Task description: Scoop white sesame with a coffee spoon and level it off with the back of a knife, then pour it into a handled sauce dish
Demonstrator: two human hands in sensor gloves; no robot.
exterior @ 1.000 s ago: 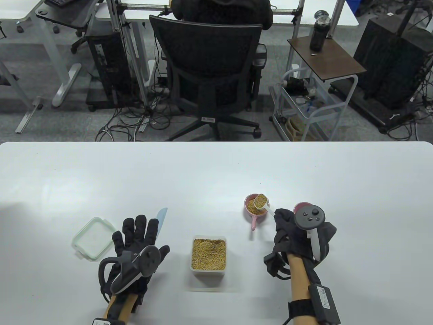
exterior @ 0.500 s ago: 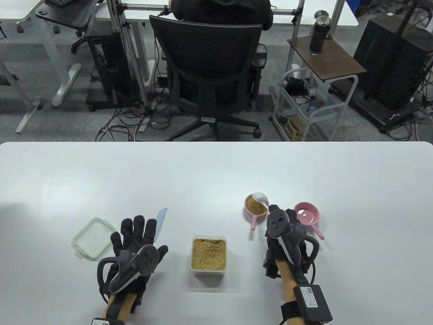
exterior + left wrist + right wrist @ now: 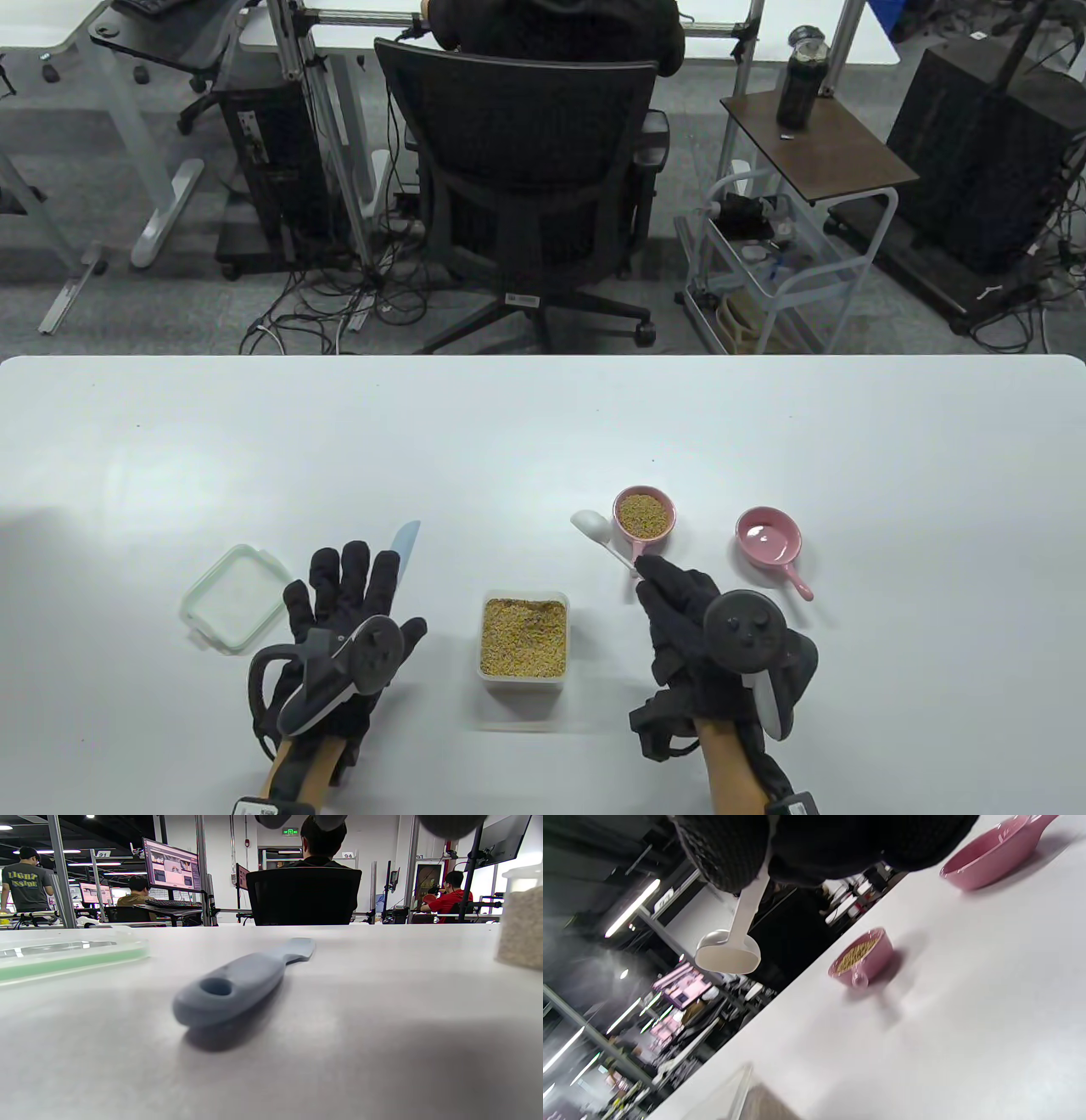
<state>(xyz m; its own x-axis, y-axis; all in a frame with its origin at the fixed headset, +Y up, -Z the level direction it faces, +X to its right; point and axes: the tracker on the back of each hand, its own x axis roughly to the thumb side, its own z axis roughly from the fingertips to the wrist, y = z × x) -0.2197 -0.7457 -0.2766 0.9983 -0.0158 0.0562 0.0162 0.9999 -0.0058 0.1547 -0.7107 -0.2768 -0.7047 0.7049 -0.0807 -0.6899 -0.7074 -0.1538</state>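
two pink sauce dishes (image 3: 645, 514) (image 3: 769, 538), one spoon (image 3: 592, 524), one knife (image 3: 405, 541), one sesame tub (image 3: 523, 636), one lid (image 3: 232, 598).

Black mesh chair (image 3: 517, 161), grey floor (image 3: 127, 297), cables.

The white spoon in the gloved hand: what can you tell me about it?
The white plastic-looking coffee spoon has a small round bowl and a thin straight handle. Its bowl looks empty. The right hand pinches the handle's end and holds the spoon above the white table, its bowl just left of the pink handled sauce dish filled with sesame. It seems to touch nothing else.
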